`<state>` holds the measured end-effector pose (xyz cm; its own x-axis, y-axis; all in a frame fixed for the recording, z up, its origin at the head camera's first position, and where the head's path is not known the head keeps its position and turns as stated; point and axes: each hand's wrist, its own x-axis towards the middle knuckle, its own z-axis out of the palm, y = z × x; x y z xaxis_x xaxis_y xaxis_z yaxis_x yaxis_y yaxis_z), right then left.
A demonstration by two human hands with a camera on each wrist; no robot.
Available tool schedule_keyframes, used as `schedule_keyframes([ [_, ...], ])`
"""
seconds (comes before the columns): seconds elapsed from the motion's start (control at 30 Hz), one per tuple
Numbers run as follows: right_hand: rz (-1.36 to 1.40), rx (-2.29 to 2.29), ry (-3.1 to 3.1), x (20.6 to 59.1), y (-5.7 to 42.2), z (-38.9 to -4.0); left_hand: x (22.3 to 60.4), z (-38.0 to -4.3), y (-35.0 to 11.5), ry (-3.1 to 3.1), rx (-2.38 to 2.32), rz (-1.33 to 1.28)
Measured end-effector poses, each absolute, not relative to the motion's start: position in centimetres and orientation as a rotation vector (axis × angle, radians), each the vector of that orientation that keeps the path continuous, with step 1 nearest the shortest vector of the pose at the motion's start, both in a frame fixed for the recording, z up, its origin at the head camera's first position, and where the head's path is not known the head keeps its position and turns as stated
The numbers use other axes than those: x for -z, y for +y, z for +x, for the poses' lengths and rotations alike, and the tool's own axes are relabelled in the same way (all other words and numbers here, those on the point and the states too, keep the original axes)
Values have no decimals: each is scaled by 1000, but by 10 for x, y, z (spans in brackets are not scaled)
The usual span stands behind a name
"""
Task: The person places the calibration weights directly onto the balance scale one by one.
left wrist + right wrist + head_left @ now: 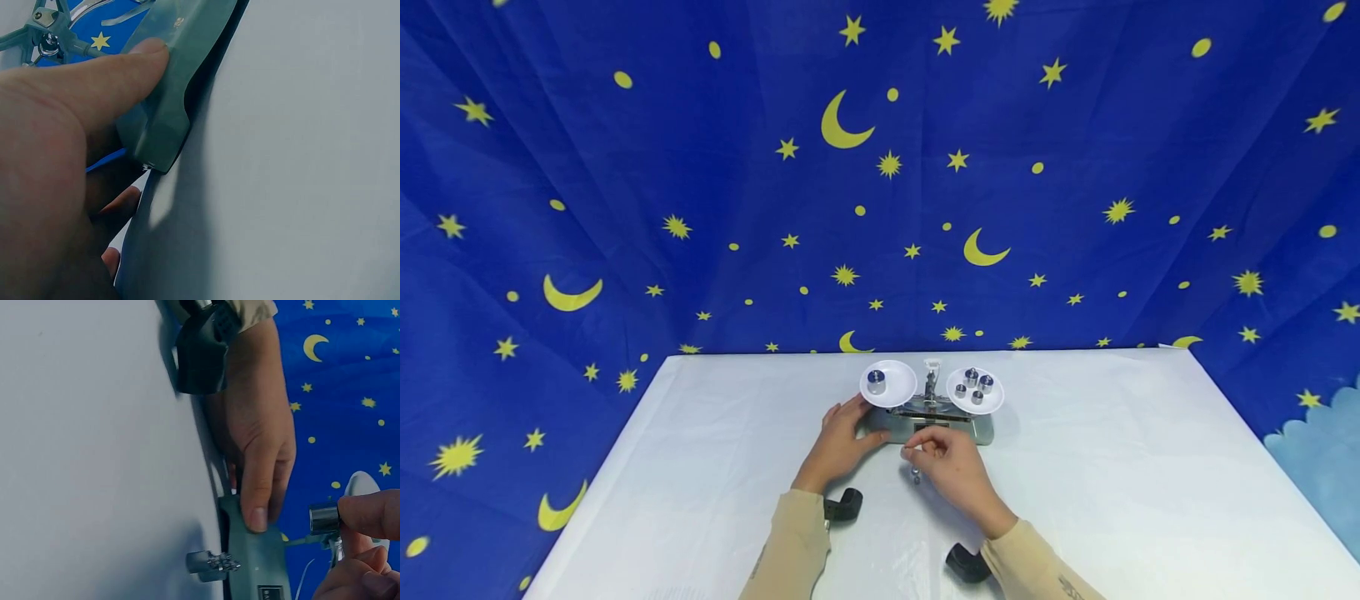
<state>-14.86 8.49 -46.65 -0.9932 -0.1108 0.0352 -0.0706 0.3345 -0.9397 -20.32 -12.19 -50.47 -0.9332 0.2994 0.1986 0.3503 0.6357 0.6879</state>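
Note:
A grey-green balance scale [977, 429] stands on the table with two white pans. The left pan [904, 385] bears one metal weight [876, 382]; several smaller weights [986, 383] stand in the right pan [995, 403]. My left hand [837, 443] holds the scale's base at its left end, its thumb [134, 72] laid along the front face and the other fingers partly hidden behind. In front of the base, my right hand [953, 468] pinches a small cylindrical metal weight [324, 518] between thumb and fingers. Small metal weights [208, 565] stand on the table below that hand.
A white cover lies over the table [1112, 483]. Behind it hangs a blue cloth [925, 200] with yellow moons and stars. Black wrist-worn devices [967, 563] jut from both sleeves, low over the table.

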Motion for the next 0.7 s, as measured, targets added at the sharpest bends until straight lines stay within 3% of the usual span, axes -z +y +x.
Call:
schedule_keyframes([
  [0.7, -304, 1882, 2496, 441, 87, -139, 504, -203, -122, -2811, 1179, -534],
])
